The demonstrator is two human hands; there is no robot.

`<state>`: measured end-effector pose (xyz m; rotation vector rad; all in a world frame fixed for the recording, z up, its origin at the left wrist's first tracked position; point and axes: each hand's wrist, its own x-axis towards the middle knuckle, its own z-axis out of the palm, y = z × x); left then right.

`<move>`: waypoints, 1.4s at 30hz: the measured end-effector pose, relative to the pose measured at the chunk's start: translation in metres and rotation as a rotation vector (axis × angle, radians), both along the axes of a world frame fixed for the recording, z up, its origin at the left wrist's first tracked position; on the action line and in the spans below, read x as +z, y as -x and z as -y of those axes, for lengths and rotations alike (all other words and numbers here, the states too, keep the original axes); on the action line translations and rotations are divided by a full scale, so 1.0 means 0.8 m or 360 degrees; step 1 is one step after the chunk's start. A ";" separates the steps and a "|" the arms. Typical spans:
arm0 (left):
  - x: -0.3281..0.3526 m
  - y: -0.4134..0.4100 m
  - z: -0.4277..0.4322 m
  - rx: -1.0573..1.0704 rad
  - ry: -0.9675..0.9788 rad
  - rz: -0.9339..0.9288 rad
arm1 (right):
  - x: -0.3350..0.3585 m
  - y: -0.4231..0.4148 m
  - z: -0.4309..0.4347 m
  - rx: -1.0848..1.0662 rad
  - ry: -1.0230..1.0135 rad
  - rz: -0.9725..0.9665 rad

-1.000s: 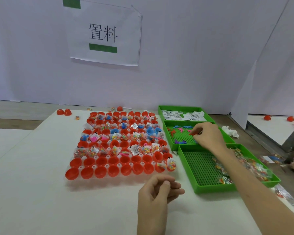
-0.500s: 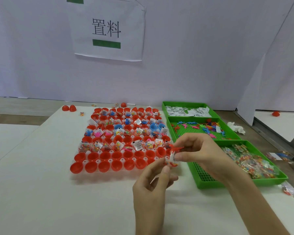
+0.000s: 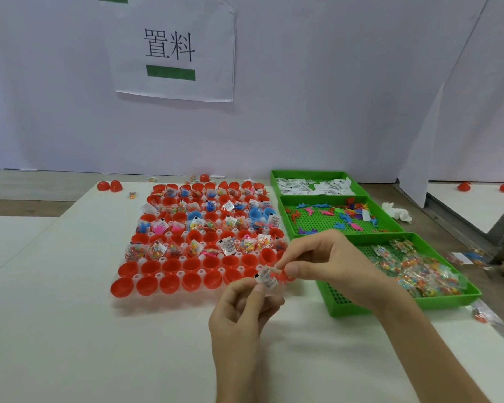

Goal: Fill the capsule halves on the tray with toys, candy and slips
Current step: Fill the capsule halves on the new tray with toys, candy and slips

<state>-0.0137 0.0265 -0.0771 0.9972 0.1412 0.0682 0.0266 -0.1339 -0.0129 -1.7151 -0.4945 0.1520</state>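
White tabletop (image 3: 70, 330), by the clear plastic tray (image 3: 186, 297): left hand (image 3: 242, 309) pinches a white printed slip (image 3: 264, 279), right hand (image 3: 329, 260) pinches a small red plastic toy (image 3: 282, 277), both likely bound next for an empty red capsule half (image 3: 169, 284).

The right hand (image 3: 326, 263) covers the near right corner of the tray (image 3: 157, 301), so the capsule halves there cannot be counted. Its fingers hide part of the red toy (image 3: 280, 277) they pinch, and its shape cannot be told. The print on the slip (image 3: 264, 279) pinched by the left hand (image 3: 239, 309) is too small to read (likewise the far green bin's (image 3: 312, 173) slips). Both forearms run off the bottom edge. The top edge cuts the wall sign (image 3: 172, 48).
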 end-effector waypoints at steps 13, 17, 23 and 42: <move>0.006 0.005 0.008 -0.0010 -0.0239 0.0024 | -0.007 -0.005 -0.001 -0.0081 0.0174 0.0094; 0.009 0.009 0.010 -0.0044 -0.0370 0.0090 | -0.012 -0.008 -0.004 -0.0162 0.0164 0.0136; 0.009 0.010 0.009 -0.0134 -0.0380 0.0090 | -0.015 -0.008 -0.009 -0.0121 0.0146 0.0251; 0.001 0.009 0.012 -0.0256 -0.0368 0.0176 | -0.014 -0.026 0.073 -0.1211 0.0960 0.0267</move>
